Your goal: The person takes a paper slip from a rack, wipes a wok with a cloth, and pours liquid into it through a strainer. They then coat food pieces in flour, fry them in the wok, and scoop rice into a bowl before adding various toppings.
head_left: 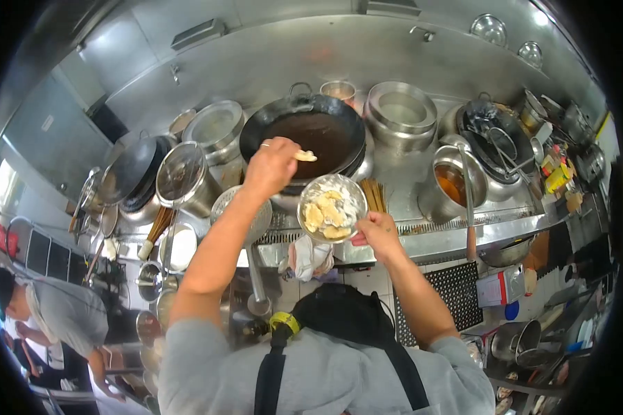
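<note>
The perforated skimmer (pixel 257 223) lies on the bench (pixel 408 238), at 9 o'clock from the bowl (pixel 332 207). Your left hand (pixel 271 166) is above the wok (pixel 253 131) at its 8 o'clock side, fingers clamped on one pale coated piece (pixel 305 156) over the dark liquid. The bowl, containing more coated pieces and white powder, is at the wok's 5 o'clock. Your right hand (pixel 378 236) grips its rim at 4 o'clock, fingers clamped there.

Steel counter (pixel 396 181): black wok (pixel 349 119) at 12 o'clock; wide steel pot (pixel 403 140), 1 o'clock; pot of orange-brown liquid (pixel 432 202), 3 o'clock; tall pot (pixel 206 192), 9 o'clock.
</note>
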`<state>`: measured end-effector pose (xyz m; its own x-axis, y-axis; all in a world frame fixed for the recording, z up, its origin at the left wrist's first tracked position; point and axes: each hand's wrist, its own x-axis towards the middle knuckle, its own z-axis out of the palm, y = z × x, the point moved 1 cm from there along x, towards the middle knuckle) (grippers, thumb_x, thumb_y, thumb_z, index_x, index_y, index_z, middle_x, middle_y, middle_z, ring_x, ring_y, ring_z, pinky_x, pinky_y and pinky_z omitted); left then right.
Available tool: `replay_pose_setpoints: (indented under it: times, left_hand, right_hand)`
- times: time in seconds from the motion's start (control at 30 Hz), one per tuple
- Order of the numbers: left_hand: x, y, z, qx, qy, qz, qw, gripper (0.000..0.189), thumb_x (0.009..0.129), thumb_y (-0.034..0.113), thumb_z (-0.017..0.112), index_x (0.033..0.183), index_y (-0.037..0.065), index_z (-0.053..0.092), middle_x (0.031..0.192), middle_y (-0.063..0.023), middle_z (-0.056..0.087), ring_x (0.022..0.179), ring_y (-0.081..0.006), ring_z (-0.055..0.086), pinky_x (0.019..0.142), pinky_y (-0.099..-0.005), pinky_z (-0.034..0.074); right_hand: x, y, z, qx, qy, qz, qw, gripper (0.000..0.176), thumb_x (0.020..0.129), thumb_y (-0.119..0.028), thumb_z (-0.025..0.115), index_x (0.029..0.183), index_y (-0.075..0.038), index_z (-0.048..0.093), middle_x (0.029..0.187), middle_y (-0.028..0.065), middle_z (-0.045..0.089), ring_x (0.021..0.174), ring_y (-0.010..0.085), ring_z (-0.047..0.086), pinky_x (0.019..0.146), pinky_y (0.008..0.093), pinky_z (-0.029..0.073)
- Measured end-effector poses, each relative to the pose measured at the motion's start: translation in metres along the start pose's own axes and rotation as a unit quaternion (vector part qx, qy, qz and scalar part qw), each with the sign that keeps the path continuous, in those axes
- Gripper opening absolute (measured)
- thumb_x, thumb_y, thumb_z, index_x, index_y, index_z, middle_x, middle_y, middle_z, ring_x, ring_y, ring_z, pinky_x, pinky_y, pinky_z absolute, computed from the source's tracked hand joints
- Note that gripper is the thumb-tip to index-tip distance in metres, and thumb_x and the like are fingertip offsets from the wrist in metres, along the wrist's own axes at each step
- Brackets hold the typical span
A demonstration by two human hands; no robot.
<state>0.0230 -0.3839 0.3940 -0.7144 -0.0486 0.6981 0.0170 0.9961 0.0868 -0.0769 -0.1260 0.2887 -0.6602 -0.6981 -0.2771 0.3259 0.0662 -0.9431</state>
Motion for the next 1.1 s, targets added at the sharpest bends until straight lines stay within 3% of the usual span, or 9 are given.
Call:
replay_pose_setpoints:
  times: [0.2, 0.33, 0.47, 0.53, 0.63, 0.73, 0.83, 0.97, 1.1]
  left_hand:
    - [-0.013, -0.094, 0.089, 0.117, -0.275, -0.01, 0.954, 0.012, 0.077, 0.01, 0.066, 0.089, 0.009, 0.065, 0.093, -0.0145, 0.063, 0.093, -0.0353, 0.063, 0.077, -0.0454, 0.054]
    - [0.034, -0.07, 0.057, 0.113, -0.455, -0.057, 0.881, 0.027, 0.07, 0.01, 0.073, 0.097, 0.009, 0.072, 0.1, -0.0135, 0.071, 0.1, -0.0355, 0.067, 0.086, -0.045, 0.053]
    - [0.069, 0.022, -0.059, -0.049, -0.196, 0.066, 0.977, 0.027, 0.079, 0.006, 0.068, 0.105, 0.007, 0.068, 0.105, -0.0128, 0.068, 0.094, -0.0351, 0.064, 0.08, -0.0418, 0.052]
    - [0.069, 0.102, -0.115, -0.025, -0.238, 0.023, 0.971, 0.026, 0.081, 0.009, 0.069, 0.107, 0.008, 0.068, 0.109, -0.0108, 0.068, 0.1, -0.0313, 0.066, 0.077, -0.0385, 0.054]
    - [0.036, 0.158, -0.094, -0.03, -0.342, 0.065, 0.937, 0.036, 0.079, 0.011, 0.07, 0.115, 0.008, 0.065, 0.12, -0.0125, 0.064, 0.105, -0.0312, 0.065, 0.082, -0.0406, 0.055]
    - [-0.022, 0.159, -0.029, 0.06, -0.358, 0.057, 0.93, 0.044, 0.078, 0.013, 0.07, 0.121, 0.01, 0.062, 0.123, -0.0158, 0.061, 0.1, -0.0347, 0.067, 0.08, -0.0411, 0.056]
    - [-0.053, 0.161, -0.031, 0.102, -0.324, 0.001, 0.94, 0.026, 0.08, 0.013, 0.065, 0.106, 0.008, 0.064, 0.092, -0.016, 0.065, 0.078, -0.0341, 0.069, 0.066, -0.0427, 0.056]
    - [-0.065, 0.148, -0.037, 0.055, -0.34, -0.081, 0.935, 0.025, 0.079, 0.011, 0.066, 0.104, 0.009, 0.062, 0.091, -0.018, 0.064, 0.081, -0.0367, 0.068, 0.069, -0.0462, 0.055]
    - [-0.025, 0.116, -0.051, 0.03, -0.227, -0.071, 0.971, 0.025, 0.079, 0.012, 0.068, 0.099, 0.008, 0.055, 0.088, -0.0166, 0.061, 0.084, -0.0393, 0.065, 0.072, -0.0488, 0.053]
  right_hand:
    - [-0.024, -0.002, -0.033, 0.019, 0.063, -0.004, 0.998, 0.014, 0.084, -0.008, 0.062, 0.073, -0.002, 0.057, 0.072, 0.0111, 0.065, 0.062, 0.0197, 0.068, 0.056, 0.0304, 0.058]
    - [-0.041, -0.012, -0.045, 0.014, 0.074, -0.033, 0.997, 0.013, 0.084, -0.007, 0.062, 0.074, -0.001, 0.058, 0.07, 0.0096, 0.063, 0.059, 0.0188, 0.066, 0.054, 0.0298, 0.056]
    - [-0.061, -0.024, -0.059, -0.006, 0.07, -0.017, 0.997, 0.014, 0.086, -0.009, 0.064, 0.078, 0.002, 0.061, 0.071, 0.0089, 0.063, 0.061, 0.0173, 0.065, 0.056, 0.0282, 0.055]
    - [-0.074, -0.036, -0.056, -0.008, 0.048, -0.012, 0.999, 0.013, 0.086, -0.01, 0.064, 0.078, 0.001, 0.061, 0.072, 0.0087, 0.064, 0.061, 0.0171, 0.065, 0.057, 0.0285, 0.056]
    - [-0.063, -0.024, -0.057, 0.03, -0.025, -0.015, 0.999, 0.013, 0.086, -0.009, 0.062, 0.078, 0.0, 0.06, 0.073, 0.0095, 0.064, 0.061, 0.017, 0.065, 0.057, 0.0285, 0.057]
    - [-0.052, -0.017, -0.044, 0.038, -0.089, -0.002, 0.995, 0.013, 0.087, -0.009, 0.061, 0.077, 0.0, 0.06, 0.074, 0.0108, 0.065, 0.061, 0.0171, 0.066, 0.057, 0.0284, 0.058]
    - [-0.047, -0.01, -0.025, 0.035, -0.118, 0.029, 0.992, 0.01, 0.086, -0.008, 0.062, 0.079, 0.0, 0.06, 0.073, 0.0102, 0.065, 0.058, 0.0172, 0.065, 0.057, 0.0295, 0.059]
    - [-0.042, 0.005, -0.017, 0.028, -0.116, 0.055, 0.991, 0.009, 0.086, -0.008, 0.061, 0.083, 0.0, 0.061, 0.073, 0.0101, 0.066, 0.057, 0.018, 0.065, 0.056, 0.0304, 0.059]
    - [-0.034, 0.002, -0.02, 0.03, -0.101, 0.05, 0.993, 0.009, 0.086, -0.008, 0.061, 0.084, 0.001, 0.062, 0.075, 0.0112, 0.066, 0.059, 0.0192, 0.066, 0.057, 0.0303, 0.058]
